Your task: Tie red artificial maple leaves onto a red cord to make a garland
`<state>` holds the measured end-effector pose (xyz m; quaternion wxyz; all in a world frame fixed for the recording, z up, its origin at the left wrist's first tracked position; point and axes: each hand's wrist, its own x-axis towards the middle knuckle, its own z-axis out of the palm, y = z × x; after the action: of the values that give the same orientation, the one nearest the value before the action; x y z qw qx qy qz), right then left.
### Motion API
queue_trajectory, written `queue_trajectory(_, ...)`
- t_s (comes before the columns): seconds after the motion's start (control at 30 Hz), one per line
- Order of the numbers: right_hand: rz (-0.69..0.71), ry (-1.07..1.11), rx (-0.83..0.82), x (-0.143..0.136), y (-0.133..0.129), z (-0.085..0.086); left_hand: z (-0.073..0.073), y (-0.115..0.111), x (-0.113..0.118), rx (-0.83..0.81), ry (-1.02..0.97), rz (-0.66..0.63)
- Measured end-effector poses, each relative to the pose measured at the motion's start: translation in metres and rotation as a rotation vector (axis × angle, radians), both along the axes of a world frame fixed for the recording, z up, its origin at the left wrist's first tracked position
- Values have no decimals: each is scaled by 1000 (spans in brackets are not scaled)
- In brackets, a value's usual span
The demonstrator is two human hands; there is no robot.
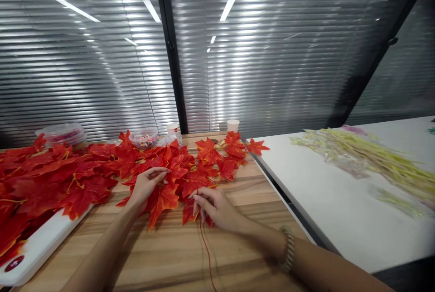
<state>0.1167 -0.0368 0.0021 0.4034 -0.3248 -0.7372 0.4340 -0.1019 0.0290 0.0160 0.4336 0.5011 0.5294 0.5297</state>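
Red artificial maple leaves [165,201] on yellow stems lie in a spray in front of me. My left hand [148,185] is closed in a pinch at the edge of one leaf, its fingertips touching it. Just right of it, my right hand [217,208] pinches a thin reddish-brown cord [208,256] between thumb and fingers. The cord hangs from that hand down toward the table's near edge. A beaded or coiled bracelet [288,249] circles my right wrist. The exact grip of the left fingertips is partly hidden.
More red leaves [44,183] pile up at the left over a white board [44,246]. Round plastic tubs [63,134], a tub of colourful beads [145,139] and paper cups [233,125] stand at the back. Yellow-green strands [370,151] lie on the white table [306,206] at right.
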Motion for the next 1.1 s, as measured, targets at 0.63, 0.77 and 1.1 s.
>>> queue_trajectory(0.63, -4, -33, 37, 0, -3, 5, -2, 1, 1, -3, 41, -41)
queue_trajectory(0.77, 5, -19, 31, 0, -2, 4, -1, -1, 1, -4, 59, -62)
queue_trajectory(1.1, 11, -27, 54, -1, -3, 4, 0, -1, 4, -6, 113, -56)
